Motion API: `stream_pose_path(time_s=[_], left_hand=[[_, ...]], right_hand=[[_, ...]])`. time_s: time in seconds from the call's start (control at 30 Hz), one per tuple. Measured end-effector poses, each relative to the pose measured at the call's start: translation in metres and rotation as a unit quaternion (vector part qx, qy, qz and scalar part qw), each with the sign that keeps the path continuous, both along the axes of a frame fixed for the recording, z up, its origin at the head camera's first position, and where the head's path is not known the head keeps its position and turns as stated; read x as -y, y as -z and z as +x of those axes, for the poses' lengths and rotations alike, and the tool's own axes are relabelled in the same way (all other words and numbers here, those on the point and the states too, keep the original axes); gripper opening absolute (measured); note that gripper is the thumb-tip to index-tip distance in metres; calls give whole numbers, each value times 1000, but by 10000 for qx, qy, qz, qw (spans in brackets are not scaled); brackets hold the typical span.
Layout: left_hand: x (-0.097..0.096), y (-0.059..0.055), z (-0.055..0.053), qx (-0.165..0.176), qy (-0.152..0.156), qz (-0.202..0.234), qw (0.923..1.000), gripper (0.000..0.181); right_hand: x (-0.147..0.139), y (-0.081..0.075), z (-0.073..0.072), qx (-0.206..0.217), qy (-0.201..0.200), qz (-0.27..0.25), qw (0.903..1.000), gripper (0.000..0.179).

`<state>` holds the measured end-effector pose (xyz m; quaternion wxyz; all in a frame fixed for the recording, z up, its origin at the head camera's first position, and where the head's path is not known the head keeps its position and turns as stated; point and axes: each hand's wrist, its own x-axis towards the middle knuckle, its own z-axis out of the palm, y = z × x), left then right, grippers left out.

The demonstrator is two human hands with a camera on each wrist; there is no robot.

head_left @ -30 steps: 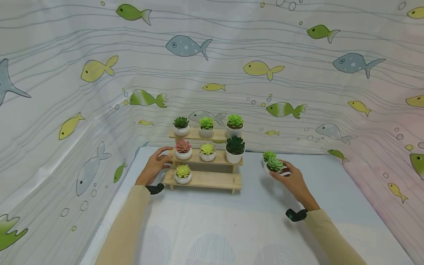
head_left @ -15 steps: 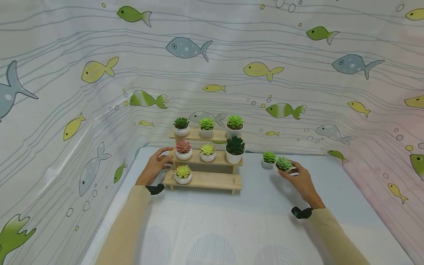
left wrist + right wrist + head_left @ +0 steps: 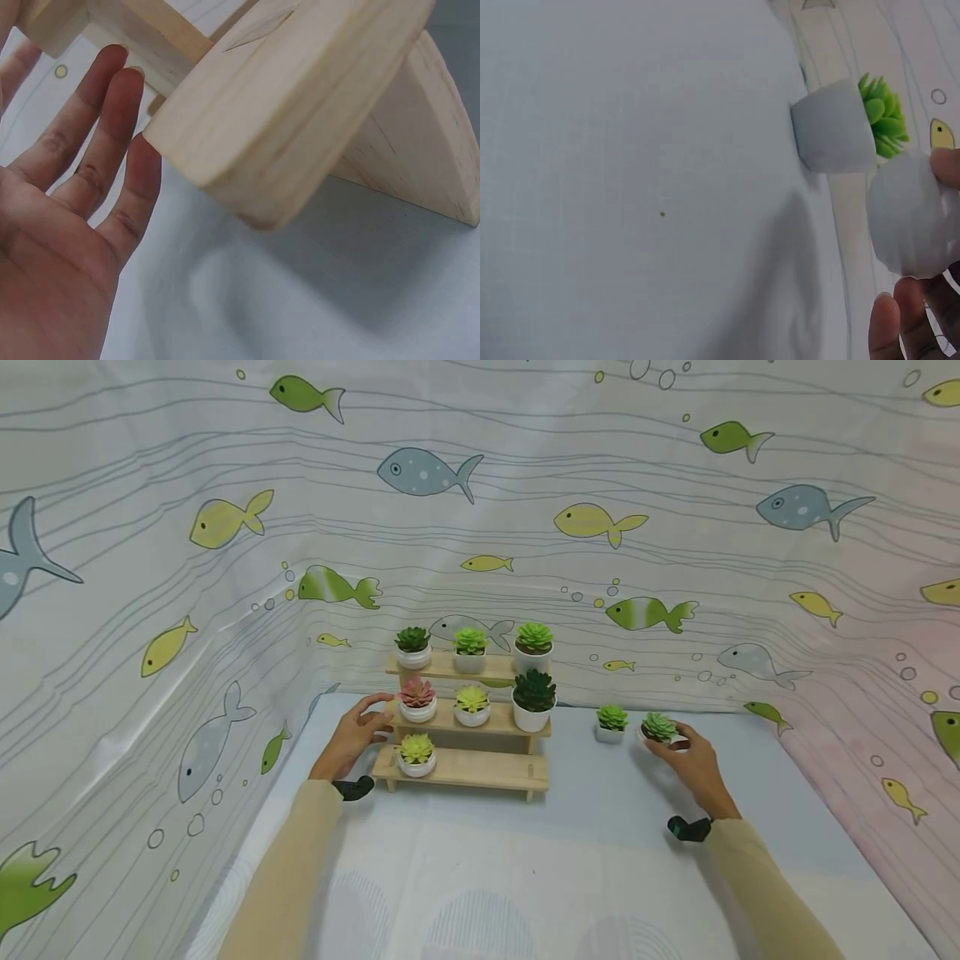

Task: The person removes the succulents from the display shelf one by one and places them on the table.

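My right hand (image 3: 697, 764) pinches a white round-potted succulent (image 3: 659, 727) with pale green leaves, between thumb and fingers. In the right wrist view its white pot (image 3: 911, 221) hangs above the table surface. Just left of it stands a bright green succulent (image 3: 611, 724) in a square white pot. At the left end of a three-tier wooden plant stand (image 3: 480, 767) is my left hand (image 3: 352, 739), holding nothing. The left wrist view shows its extended fingers (image 3: 135, 172), one fingertip right at the corner of a wooden step.
Three potted succulents line the top tier, including a dark green one (image 3: 412, 643). On the middle tier are a pink one (image 3: 417, 697), a yellow-green one (image 3: 472, 702) and a tall dark one (image 3: 534, 697). A yellow succulent (image 3: 416, 752) sits at the bottom tier's left. Fish-printed cloth (image 3: 420, 539) walls the table.
My right hand has moved right and slightly back with the pale green succulent, away from in front of the square-potted one. My left hand stays beside the stand.
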<state>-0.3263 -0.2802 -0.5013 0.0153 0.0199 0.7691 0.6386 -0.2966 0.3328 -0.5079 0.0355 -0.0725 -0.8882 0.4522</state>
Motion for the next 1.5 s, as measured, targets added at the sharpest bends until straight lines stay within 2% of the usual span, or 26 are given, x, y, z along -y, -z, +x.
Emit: stream_pose_path(time_s=[0.2,0.67,1.0,1.13,1.37,1.5], left_hand=[[-1,0,1,12,2,16,10000,51],[-4,1,0,13,-18,55,10000,51],[-3,-3,-1,96,37,113,9999,53],[-4,-7,2,143,133,179,9996,52],[-9,-27,16,139,166,124,9997,50],[-9,-31,19,132,165,98,9997,51]], right_hand=[[-5,3,-8,280,158,82,9995,107],[-17,14,-25,-109,361,272,9989,95],[-15,14,-29,56,519,129,9986,96],[-15,16,-29,62,537,133,9984,95],[-16,18,-33,290,420,84,9987,97],[-16,17,-36,463,367,97,9982,96]])
